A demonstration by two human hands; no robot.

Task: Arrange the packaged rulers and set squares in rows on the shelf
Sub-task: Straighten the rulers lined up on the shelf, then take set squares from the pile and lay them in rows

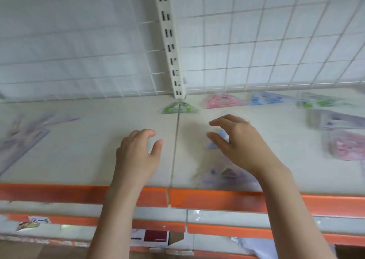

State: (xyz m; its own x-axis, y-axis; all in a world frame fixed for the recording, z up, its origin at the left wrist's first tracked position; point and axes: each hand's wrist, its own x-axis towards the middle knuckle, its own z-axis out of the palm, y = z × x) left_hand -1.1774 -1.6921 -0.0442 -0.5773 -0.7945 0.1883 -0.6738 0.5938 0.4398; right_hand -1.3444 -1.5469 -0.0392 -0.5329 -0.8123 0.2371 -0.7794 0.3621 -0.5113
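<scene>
Shelf (79, 150), cream deck with orange front lip: I am viewing it from above and cataloguing left to right.

Far left: blurred pale lilac packets (25, 134), lying askew; contents too smeared to tell.

Left hand (138, 154): I am hovering it over bare shelf, grip loosely curled, fingers and thumb apart, holding nothing.

Back row, along the wire grid (256, 41): green set square packet (178, 107) at the foot of the slotted upright (169, 41), then pink packet (223, 100), blue packet (270, 98), green-and-white packet (320, 101), sitting side by side, triangular, clear-wrapped.

Right hand (237, 140): grip arched, fingertips pointing down over a small blue packet (218, 140); whether I am touching it I cannot tell. A lilac packet (227, 174) is lying just below the wrist, near the front lip.

Far right: stacked lilac packets (333, 120), pink packet stack (347, 146) in front.

Handling judgement: I am likely picking up the blue packet for the row. Pinching it by an edge, keeping it flat and squaring it to its neighbours should be serving best; slick wrap may be sliding.
</scene>
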